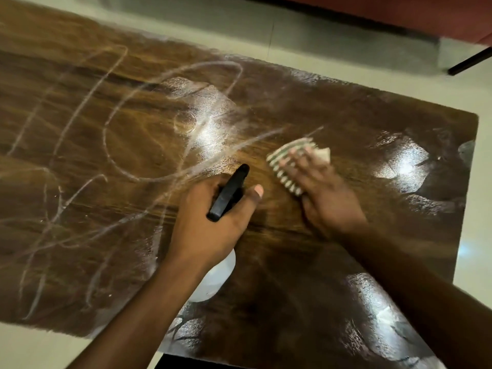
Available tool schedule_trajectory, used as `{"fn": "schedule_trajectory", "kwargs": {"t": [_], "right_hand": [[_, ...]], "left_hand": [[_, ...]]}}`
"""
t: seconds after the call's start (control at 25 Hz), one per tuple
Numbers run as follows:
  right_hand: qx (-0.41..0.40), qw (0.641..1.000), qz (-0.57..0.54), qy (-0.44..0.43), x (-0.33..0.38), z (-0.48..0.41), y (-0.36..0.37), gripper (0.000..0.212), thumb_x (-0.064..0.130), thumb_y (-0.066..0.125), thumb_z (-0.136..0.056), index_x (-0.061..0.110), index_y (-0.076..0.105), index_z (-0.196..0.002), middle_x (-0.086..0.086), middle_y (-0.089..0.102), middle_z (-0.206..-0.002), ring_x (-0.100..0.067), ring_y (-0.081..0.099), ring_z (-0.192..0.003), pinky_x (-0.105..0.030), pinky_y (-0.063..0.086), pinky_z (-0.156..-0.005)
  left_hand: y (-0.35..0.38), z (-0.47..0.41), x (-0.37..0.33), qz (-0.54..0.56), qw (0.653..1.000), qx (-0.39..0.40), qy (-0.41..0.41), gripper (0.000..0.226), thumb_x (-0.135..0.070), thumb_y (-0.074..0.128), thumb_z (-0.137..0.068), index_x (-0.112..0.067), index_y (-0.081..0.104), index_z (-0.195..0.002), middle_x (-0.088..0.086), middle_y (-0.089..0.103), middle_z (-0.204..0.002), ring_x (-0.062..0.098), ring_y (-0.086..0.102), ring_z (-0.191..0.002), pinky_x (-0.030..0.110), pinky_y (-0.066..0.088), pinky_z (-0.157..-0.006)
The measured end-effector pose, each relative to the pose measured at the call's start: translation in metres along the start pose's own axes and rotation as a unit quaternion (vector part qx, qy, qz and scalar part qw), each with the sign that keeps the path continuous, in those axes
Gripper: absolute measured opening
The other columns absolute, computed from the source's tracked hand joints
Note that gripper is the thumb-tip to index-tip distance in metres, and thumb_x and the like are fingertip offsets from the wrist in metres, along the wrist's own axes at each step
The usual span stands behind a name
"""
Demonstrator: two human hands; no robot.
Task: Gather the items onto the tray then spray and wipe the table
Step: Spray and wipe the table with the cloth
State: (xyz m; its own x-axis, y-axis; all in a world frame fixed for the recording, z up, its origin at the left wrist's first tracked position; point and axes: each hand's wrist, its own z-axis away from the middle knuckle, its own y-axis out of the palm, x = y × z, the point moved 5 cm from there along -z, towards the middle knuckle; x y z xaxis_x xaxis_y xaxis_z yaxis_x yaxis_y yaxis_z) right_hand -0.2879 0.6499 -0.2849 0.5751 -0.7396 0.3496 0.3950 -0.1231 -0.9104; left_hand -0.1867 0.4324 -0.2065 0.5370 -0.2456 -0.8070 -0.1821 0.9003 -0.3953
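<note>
The dark wooden table [319, 262] fills the view, marked with pale curved streaks and wet glare patches. My left hand [213, 222] grips a spray bottle by its black trigger head [229, 193]; the white bottle body [215, 275] shows below my wrist. My right hand [319, 193] lies flat, fingers spread, pressing a green-and-white striped cloth [287, 161] onto the tabletop right of centre. The two hands are close together but apart. No tray or other items are in view.
Pale floor [474, 235] borders the table on the right and bottom left. A reddish seat [399, 14] and a black leg [468, 62] stand beyond the far right corner. The table's right edge lies close to the cloth hand.
</note>
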Motion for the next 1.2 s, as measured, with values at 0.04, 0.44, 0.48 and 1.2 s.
{"fn": "schedule_trajectory", "kwargs": {"t": [0.04,0.44,0.48,1.2], "right_hand": [[-0.048,0.993,-0.03,0.103,-0.032,-0.014,-0.021,0.077,0.015,0.05,-0.096,0.038,0.03,-0.167,0.0,0.024,-0.178,-0.025,0.012,-0.166,-0.054,0.027,-0.131],[0.137,0.974,-0.161,-0.081,0.081,-0.05,0.026,0.048,0.015,0.071,-0.098,0.005,0.064,-0.144,-0.02,0.059,-0.153,-0.035,0.05,-0.148,-0.049,0.038,-0.125],[0.101,0.981,-0.116,-0.122,0.063,-0.058,0.011,0.049,0.026,0.073,-0.095,0.011,0.068,-0.141,-0.016,0.061,-0.153,-0.034,0.051,-0.147,-0.04,0.038,-0.124],[0.011,1.0,-0.013,-0.019,-0.042,-0.15,-0.051,0.072,0.015,0.05,-0.102,0.033,0.028,-0.168,-0.001,0.019,-0.179,-0.029,0.009,-0.167,-0.054,0.018,-0.134]], "left_hand": [[0.003,-0.005,-0.004,0.0,1.0,0.0,0.004,0.049,-0.053,0.077,-0.094,-0.009,0.062,-0.078,0.017,0.055,-0.061,0.041,0.06,-0.056,0.054,0.056,-0.054],[0.022,-0.048,-0.03,-0.001,1.0,0.011,0.008,0.046,-0.057,0.077,-0.088,-0.012,0.072,-0.078,0.017,0.068,-0.064,0.037,0.066,-0.055,0.057,0.057,-0.054],[0.022,-0.053,-0.031,-0.005,1.0,0.014,0.012,0.046,-0.057,0.077,-0.087,-0.012,0.073,-0.079,0.018,0.068,-0.064,0.039,0.065,-0.055,0.057,0.057,-0.054],[0.025,-0.09,-0.052,0.029,0.998,-0.053,0.028,0.047,-0.053,0.078,-0.088,-0.009,0.065,-0.079,0.012,0.058,-0.055,0.038,0.058,-0.048,0.052,0.054,-0.048]]}}
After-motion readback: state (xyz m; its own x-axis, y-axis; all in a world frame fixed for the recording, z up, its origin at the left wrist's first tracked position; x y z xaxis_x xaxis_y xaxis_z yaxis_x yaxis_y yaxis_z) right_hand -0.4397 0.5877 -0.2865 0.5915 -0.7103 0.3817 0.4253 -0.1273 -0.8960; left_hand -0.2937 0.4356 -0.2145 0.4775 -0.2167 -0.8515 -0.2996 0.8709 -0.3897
